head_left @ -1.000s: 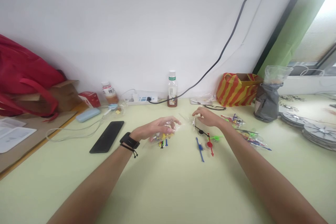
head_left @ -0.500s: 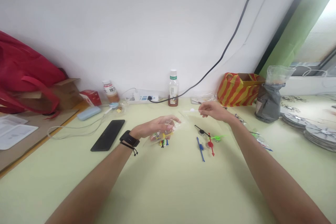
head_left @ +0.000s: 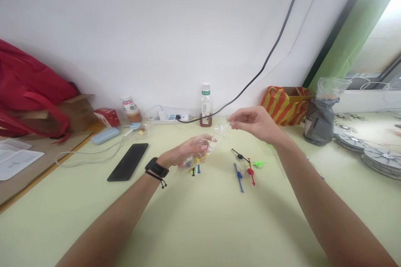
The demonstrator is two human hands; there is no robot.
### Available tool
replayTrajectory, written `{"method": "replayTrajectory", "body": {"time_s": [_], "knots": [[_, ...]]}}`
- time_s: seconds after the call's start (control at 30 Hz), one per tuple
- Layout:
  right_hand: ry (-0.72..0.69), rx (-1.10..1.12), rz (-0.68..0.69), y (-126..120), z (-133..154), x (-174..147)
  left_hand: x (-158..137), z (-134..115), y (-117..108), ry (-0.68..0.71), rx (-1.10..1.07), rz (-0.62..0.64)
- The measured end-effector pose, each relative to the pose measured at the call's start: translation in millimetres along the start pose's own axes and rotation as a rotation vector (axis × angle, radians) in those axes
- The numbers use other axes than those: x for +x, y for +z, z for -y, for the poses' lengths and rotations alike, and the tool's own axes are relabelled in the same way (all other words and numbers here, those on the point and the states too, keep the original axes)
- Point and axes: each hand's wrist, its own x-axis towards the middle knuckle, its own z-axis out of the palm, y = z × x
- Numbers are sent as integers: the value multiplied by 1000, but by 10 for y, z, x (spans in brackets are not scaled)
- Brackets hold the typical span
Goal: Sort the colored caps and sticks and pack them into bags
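Observation:
My left hand (head_left: pixel 189 150) is closed around a clear plastic bag (head_left: pixel 211 146), which has coloured pieces inside. My right hand (head_left: pixel 258 123) pinches a white spinner arrow (head_left: pixel 223 128) close to the bag's upper end; whether it has entered the bag I cannot tell. Below my right hand lie a black spinner arrow (head_left: pixel 239 157), a blue one (head_left: pixel 239 174), a red one (head_left: pixel 250 172) and a green one (head_left: pixel 258 164). Ends of several coloured pieces (head_left: pixel 195 170) show under my left hand; the bag's lower part is partly hidden.
A black phone (head_left: pixel 128 162) lies left of my wrist. Along the wall stand a bottle (head_left: pixel 206 106), a power strip (head_left: pixel 173 115) and a striped bag (head_left: pixel 282 106). At right are a grey bag (head_left: pixel 319 121) and stacked discs (head_left: pixel 384 159).
My right hand has lifted and moved slightly left with the white spinner arrow, bringing it over the bag's upper end. My left hand keeps hold of the bag, nearly in place.

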Motion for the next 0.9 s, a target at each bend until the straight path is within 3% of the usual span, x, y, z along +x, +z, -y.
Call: {"method": "replayTrajectory", "body": {"time_s": [0.27, 0.5, 0.7, 0.8, 0.9], "knots": [[-116, -221, 153, 224, 98, 34, 34, -18, 71, 9, -107, -15], [-68, -216, 286, 227, 61, 19, 53, -24, 92, 5, -122, -12], [-119, -66, 179, 139, 20, 27, 52, 7, 131, -175, -356, 51], [-88, 19, 171, 53, -81, 41, 54, 43, 148, -153, -392, 68], [8, 12, 70, -30, -307, 63, 72, 73, 155, -141, -358, -26]]}}
